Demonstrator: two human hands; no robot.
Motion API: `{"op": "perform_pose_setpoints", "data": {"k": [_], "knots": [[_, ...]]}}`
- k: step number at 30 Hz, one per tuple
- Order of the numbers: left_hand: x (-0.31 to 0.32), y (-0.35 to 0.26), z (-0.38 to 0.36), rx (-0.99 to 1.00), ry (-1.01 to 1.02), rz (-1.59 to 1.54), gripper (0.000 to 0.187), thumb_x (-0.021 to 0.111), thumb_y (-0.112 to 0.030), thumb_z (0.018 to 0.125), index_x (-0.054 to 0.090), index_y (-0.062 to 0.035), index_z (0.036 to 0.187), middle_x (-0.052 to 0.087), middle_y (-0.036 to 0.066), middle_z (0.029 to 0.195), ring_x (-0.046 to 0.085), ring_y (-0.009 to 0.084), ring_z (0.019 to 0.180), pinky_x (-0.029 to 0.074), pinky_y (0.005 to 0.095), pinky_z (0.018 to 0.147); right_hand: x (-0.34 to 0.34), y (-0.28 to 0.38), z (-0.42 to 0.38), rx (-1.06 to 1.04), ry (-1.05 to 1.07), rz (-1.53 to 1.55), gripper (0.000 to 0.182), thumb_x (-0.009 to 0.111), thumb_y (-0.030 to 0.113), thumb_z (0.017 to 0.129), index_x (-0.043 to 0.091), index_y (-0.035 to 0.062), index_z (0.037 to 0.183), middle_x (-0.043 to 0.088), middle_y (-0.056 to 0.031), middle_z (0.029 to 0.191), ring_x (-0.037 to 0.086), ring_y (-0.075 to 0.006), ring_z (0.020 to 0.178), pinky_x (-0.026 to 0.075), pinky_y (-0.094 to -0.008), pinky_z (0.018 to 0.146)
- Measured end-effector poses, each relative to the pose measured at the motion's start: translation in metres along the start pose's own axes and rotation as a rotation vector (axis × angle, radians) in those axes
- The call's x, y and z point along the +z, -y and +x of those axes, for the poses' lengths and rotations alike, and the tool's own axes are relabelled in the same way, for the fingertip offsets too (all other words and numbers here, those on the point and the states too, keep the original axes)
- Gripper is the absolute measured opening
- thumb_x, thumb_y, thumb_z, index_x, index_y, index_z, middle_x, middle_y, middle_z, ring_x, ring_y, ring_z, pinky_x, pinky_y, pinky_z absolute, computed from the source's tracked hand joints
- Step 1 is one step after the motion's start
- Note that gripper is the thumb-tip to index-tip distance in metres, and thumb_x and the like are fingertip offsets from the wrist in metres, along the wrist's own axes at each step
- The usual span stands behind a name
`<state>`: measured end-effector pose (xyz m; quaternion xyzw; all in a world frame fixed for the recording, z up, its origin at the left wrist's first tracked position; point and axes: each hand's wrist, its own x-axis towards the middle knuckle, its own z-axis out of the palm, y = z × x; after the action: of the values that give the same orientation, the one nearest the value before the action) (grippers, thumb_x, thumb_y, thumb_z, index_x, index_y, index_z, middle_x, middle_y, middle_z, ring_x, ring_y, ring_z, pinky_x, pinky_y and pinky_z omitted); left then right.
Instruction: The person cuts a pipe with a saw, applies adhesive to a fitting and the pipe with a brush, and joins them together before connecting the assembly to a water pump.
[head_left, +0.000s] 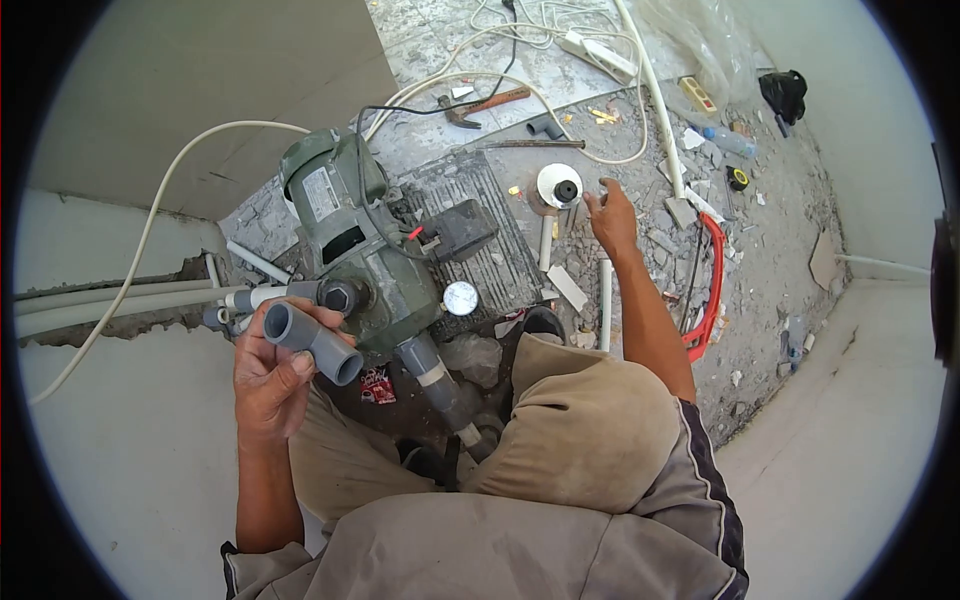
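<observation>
The left hand (275,385) grips a grey elbow fitting (312,343), thumb on its near side, with 1 round opening showing at each end. The fitting is held up in front of the green pump (385,290), at the person's left. The right hand (612,218) is empty and partly open, its fingers loosely bent just beside the white round-topped can (559,186) with a black knob at its centre; whether a fingertip touches the can, I cannot tell.

The pump has a black box (461,231) on its side and 1 round gauge (460,298) near its base. A thick grey pipe (432,380) runs from the pump toward the person's legs. Pale pipes (130,303) lie along a broken channel in the wall on the left.

On the dusty, rubble-strewn floor (770,260), a claw hammer (485,107) with a wooden handle lies beyond the pump, with a small grey fitting (545,127) near it. A red-framed saw (714,290) lies to the right of the right forearm. Farther out are a white power strip (598,57), a yellow and black tape measure (737,178), a clear plastic bottle (730,141) and a black bag (783,95).
</observation>
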<state>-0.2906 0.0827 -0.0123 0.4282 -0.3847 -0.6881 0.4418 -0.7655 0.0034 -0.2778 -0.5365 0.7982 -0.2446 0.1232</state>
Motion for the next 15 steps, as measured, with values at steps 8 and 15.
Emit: {"op": "perform_pose_setpoints", "data": {"k": [8,15], "knots": [[0.013,0.011,0.019,-0.046,0.092,0.023,0.055,0.078,-0.015,0.086,0.051,0.0001,0.132,0.067,0.020,0.121,0.072,0.0305,0.105,0.060,0.0379,0.088,-0.006,-0.105,-0.130,0.373,0.176,-0.090,0.039,0.078,0.030,0.087,0.068,0.0015,0.111,0.073,-0.0250,0.100,0.071,-0.0414,0.095,0.054,-0.0493,0.084],[0.055,0.028,0.038,-0.141,0.159,0.071,0.048,0.074,-0.015,0.091,0.054,-0.0029,0.132,0.067,0.018,0.122,0.069,0.0196,0.103,0.057,0.0341,0.089,0.031,-0.098,-0.143,0.286,0.135,-0.214,0.041,0.076,0.025,0.085,0.059,-0.0005,0.113,0.071,-0.0240,0.094,0.069,-0.0459,0.093,0.054,-0.0534,0.084]]}}
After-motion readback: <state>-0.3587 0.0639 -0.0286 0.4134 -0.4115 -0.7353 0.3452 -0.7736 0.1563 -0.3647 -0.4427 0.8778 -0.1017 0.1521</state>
